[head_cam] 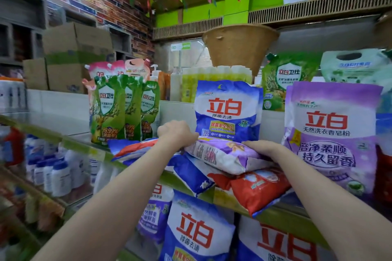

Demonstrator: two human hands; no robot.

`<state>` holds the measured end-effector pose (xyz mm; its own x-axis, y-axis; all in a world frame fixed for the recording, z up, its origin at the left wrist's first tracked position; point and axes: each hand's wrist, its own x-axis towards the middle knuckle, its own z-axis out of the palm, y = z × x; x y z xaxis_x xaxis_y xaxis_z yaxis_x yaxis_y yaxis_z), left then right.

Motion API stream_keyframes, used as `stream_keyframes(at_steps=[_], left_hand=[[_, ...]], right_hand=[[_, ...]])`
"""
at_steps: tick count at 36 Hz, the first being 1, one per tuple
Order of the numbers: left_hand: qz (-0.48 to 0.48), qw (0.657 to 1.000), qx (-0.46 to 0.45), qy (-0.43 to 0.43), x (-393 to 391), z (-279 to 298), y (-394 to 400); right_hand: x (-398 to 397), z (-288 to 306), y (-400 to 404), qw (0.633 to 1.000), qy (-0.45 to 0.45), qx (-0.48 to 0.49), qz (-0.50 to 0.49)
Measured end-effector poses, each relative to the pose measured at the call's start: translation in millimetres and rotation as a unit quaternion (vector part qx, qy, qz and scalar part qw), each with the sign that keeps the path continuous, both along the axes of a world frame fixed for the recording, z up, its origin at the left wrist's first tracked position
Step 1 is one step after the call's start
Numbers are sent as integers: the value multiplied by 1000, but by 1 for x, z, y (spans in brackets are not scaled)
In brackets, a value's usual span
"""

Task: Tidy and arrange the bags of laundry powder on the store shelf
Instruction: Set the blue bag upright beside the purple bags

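A white and purple bag of laundry powder (222, 154) lies flat on top of a heap of bags on the upper shelf (89, 148). My left hand (176, 133) grips its left end, and my right hand (261, 147) rests closed on its right side. Under it lie a blue bag (191, 172) and a red bag (256, 193), which hangs over the shelf edge. Another red and blue bag (135, 148) lies flat to the left. A blue bag (227, 112) stands upright behind the heap. A large purple bag (331, 133) stands at the right.
Green refill pouches (118, 110) stand at the left of the shelf, with pink pouches behind. A woven basket (239, 48) and yellow bottles (214, 76) sit further back. More blue bags (197, 231) stand on the shelf below. White bottles (53, 171) fill the lower left shelves.
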<state>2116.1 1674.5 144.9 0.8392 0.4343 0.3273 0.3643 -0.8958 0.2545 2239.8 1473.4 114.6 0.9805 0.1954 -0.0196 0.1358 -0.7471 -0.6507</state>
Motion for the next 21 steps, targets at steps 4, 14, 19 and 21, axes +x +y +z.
stream_keyframes(at_steps=[4, 14, 19, 21], left_hand=[[-39, 976, -207, 48, -3, -6, -2], [-93, 923, -372, -27, -9, -13, -37], [-128, 841, -506, -143, -11, -13, -30], [-155, 818, -522, -185, -15, -9, -28]], right_hand=[[-8, -2, 0, 998, -49, -8, -26], [-37, 13, -3, 998, -57, 7, 13], [-44, 17, -3, 982, 19, 167, 83], [-48, 20, -4, 963, 79, 232, 112]])
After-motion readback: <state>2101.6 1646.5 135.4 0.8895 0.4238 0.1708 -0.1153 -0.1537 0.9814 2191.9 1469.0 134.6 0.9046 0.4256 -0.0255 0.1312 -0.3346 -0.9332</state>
